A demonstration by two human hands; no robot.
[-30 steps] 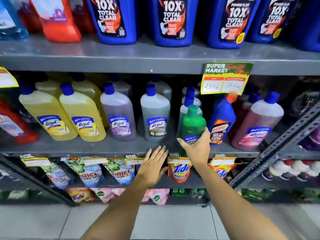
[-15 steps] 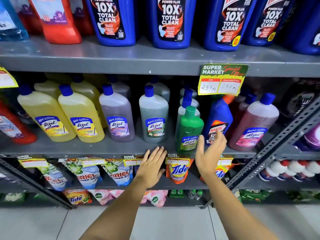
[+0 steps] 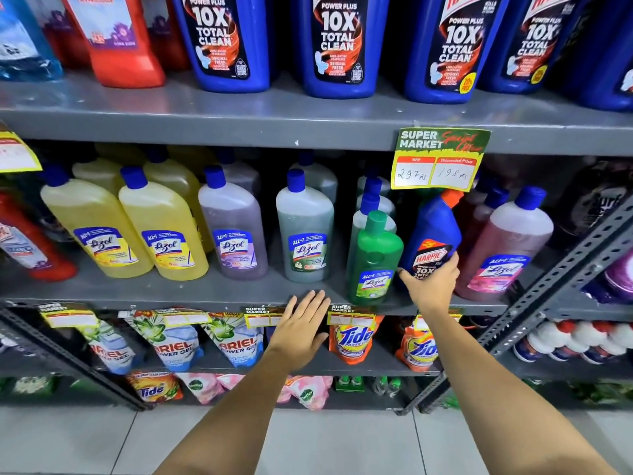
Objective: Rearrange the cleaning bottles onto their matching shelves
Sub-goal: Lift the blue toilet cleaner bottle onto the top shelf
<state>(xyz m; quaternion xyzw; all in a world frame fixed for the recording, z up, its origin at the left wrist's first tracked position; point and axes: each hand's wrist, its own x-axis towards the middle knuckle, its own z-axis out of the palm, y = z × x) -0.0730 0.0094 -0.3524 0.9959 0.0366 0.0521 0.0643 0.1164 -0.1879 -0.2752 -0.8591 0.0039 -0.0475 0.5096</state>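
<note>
Right hand: the right hand (image 3: 431, 282) is wrapped around the lower part of the blue Harpic bottle (image 3: 433, 234), thumb on its left side, fingers on its right; the grip is closed on it.
Blue Harpic bottle: upright on the middle shelf (image 3: 205, 289), between the green Lizol bottle (image 3: 375, 258) and the pink Lizol bottle (image 3: 503, 248), its orange cap just under the price tag (image 3: 442, 159).
Left hand: the left hand (image 3: 301, 332) is flat with fingers spread, grip wide and holding nothing, in front of the middle shelf's front edge.
Top shelf: a row of larger blue Harpic bottles (image 3: 337, 42) stands on the top shelf (image 3: 239, 118).
Middle shelf, left: yellow Lizol bottles (image 3: 161, 228), then a purple one (image 3: 233, 228) and a grey-green one (image 3: 305, 228).
</note>
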